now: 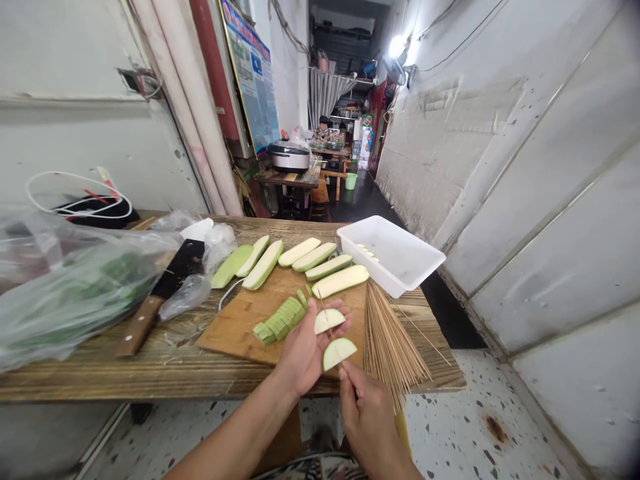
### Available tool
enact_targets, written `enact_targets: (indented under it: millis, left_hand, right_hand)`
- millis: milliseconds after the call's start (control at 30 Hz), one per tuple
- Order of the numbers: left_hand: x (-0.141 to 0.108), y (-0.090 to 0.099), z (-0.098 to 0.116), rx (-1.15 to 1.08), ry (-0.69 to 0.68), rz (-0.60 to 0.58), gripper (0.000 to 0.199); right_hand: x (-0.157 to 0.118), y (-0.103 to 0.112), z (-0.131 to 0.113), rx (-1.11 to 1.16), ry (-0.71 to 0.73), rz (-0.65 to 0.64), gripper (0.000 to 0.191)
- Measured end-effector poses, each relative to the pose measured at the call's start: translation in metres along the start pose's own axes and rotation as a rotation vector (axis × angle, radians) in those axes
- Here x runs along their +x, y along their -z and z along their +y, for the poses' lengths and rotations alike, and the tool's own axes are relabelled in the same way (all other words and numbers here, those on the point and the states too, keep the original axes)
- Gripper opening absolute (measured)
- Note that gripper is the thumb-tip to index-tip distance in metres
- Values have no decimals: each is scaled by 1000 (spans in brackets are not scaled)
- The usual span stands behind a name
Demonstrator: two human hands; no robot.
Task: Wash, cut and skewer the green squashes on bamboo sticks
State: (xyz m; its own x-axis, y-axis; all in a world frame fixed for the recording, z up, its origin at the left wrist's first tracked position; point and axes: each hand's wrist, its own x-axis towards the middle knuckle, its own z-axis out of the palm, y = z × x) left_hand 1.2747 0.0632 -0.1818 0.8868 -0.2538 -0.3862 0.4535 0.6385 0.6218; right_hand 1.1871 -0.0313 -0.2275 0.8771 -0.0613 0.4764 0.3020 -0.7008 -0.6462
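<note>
Two pale half-round zucchini slices are threaded on a thin bamboo skewer [321,301], one above the other. My left hand [303,357] holds the upper zucchini slice [329,321] between its thumb and the fingers behind it. Below it on the same stick is the lower zucchini slice [339,353]. My right hand [367,403] pinches the skewer just under that slice. Beneath my left hand lies a wooden cutting board [227,333] with a row of cut zucchini slices [280,320]. Several long zucchini halves, such as a peeled-looking one [341,281], lie along its far edge.
A bundle of bamboo skewers [393,333] fans out right of the board. Behind it stands a white plastic tub [400,267] with a few slices inside. A cleaver [165,290] and a plastic bag of greens [90,293] lie left. A person [324,130] sits far back.
</note>
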Motion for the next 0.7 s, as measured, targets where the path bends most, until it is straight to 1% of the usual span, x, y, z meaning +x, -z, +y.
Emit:
enact_targets:
  millis: [300,500,700]
  left_hand:
    - [-1,-2,1,-22,17,-49,39]
    - [-2,1,6,-74,70,-91,45]
    - [-6,2,8,-23,25,-110,42]
  right_hand:
    - [1,1,1,-42,11,7,32]
    - [-2,0,-1,15,40,57,29]
    - [-4,-3,1,63,6,30,29]
